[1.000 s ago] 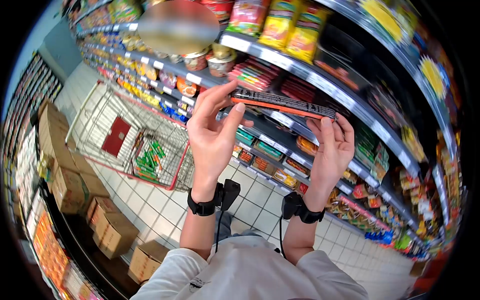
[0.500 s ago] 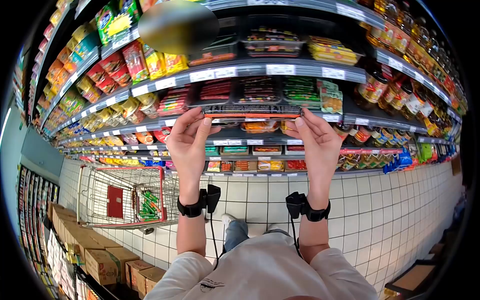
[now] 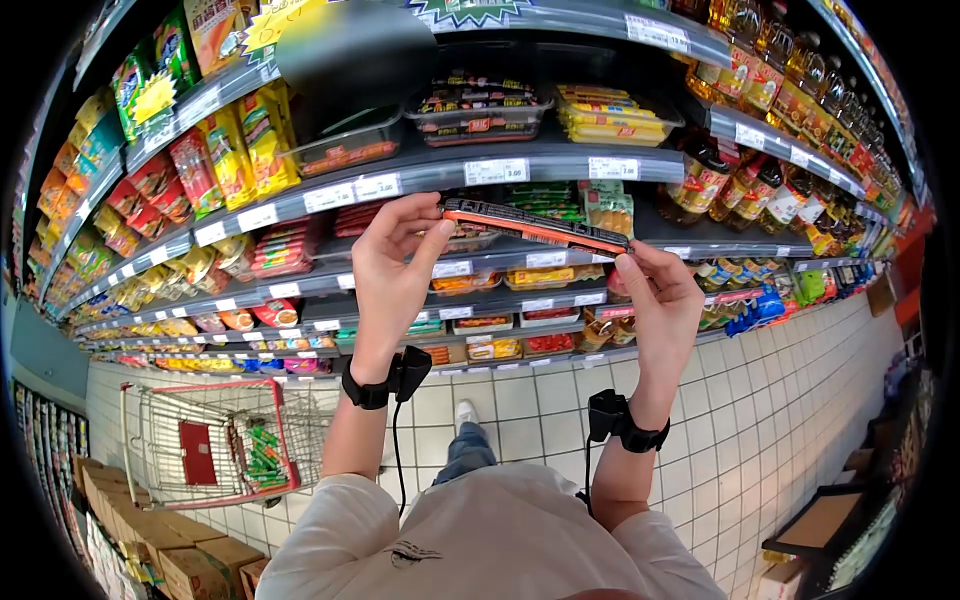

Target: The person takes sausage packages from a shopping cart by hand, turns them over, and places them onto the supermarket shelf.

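Observation:
A long, thin black and orange packet (image 3: 535,228) stretches between my two hands in front of the shelves. My left hand (image 3: 395,262) pinches its left end between thumb and fingers. At the other end, my right hand (image 3: 658,295) pinches the packet in the same way. The packet tilts, its right end lower than its left. Behind and above it, a clear tray of black packets (image 3: 478,108) and a tray of yellow packets (image 3: 617,115) stand on a shelf. Green packets (image 3: 535,200) lie on the shelf just behind it.
A shopping cart (image 3: 215,440) with green packets inside stands at the lower left. Cardboard boxes (image 3: 195,572) line the floor behind it. Oil bottles (image 3: 770,65) fill the upper right shelves. A dark-edged stand (image 3: 820,520) is at the lower right.
The view has turned rightward along the shelves, and the cart now appears further left and lower. The packet, still in both hands, has gone from nearly level to tilted down at the right.

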Demonstrator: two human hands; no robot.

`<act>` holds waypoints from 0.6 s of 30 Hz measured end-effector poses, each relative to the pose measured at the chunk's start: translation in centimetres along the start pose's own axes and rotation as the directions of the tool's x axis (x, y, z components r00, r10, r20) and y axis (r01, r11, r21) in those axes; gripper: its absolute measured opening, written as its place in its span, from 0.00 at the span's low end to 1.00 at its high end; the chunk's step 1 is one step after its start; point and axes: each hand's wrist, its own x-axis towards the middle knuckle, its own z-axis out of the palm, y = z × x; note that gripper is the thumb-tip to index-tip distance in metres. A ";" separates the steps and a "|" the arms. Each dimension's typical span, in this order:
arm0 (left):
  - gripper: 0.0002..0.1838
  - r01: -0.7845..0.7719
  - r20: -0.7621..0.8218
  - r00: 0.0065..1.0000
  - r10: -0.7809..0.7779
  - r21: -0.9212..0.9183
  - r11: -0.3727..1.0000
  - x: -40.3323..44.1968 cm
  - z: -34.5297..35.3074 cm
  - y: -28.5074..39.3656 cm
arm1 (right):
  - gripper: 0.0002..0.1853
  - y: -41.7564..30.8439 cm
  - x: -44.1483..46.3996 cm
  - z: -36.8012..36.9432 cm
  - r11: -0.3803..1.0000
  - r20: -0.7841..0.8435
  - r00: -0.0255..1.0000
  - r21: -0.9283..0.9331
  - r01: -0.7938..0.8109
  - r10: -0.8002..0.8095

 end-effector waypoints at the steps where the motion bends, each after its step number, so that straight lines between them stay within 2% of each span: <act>1: 0.15 0.055 0.003 0.998 -0.055 -0.044 0.998 0.9 0.3 0.1 | 0.14 -0.1 1.0 0.7 1.000 -0.015 1.000 0.007 0.017 -0.017; 4: 0.14 -0.043 0.000 0.999 0.043 0.058 0.997 3.7 -0.4 -2.4 | 0.13 -0.6 3.9 3.1 0.999 -0.026 0.999 -0.030 0.044 -0.044; 8: 0.14 -0.038 -0.004 0.999 0.039 0.100 0.994 6.8 -1.9 -3.1 | 0.15 0.3 7.6 6.9 0.988 -0.073 0.989 -0.092 0.125 -0.132; 10: 0.14 -0.082 0.036 0.996 0.078 0.142 0.986 8.5 -2.9 -3.7 | 0.15 0.5 9.0 9.1 0.986 -0.086 0.986 -0.096 0.137 -0.145; 11: 0.15 -0.121 0.042 0.992 0.116 0.135 0.984 9.4 -3.3 -4.3 | 0.14 0.7 9.8 10.0 0.972 -0.093 0.979 -0.165 0.167 -0.183; 14: 0.15 -0.090 0.064 0.995 0.082 0.126 0.988 11.8 -4.2 -5.1 | 0.13 1.4 12.0 12.5 0.947 -0.108 0.961 -0.229 0.225 -0.255; 16: 0.17 -0.091 0.096 0.992 0.079 0.127 0.988 13.3 -4.7 -6.3 | 0.14 1.8 13.2 13.7 0.946 -0.118 0.961 -0.241 0.217 -0.250; 18: 0.17 -0.073 0.135 0.989 0.053 0.146 0.987 14.7 -4.8 -6.8 | 0.17 1.5 13.9 14.9 0.948 -0.123 0.979 -0.295 0.121 -0.163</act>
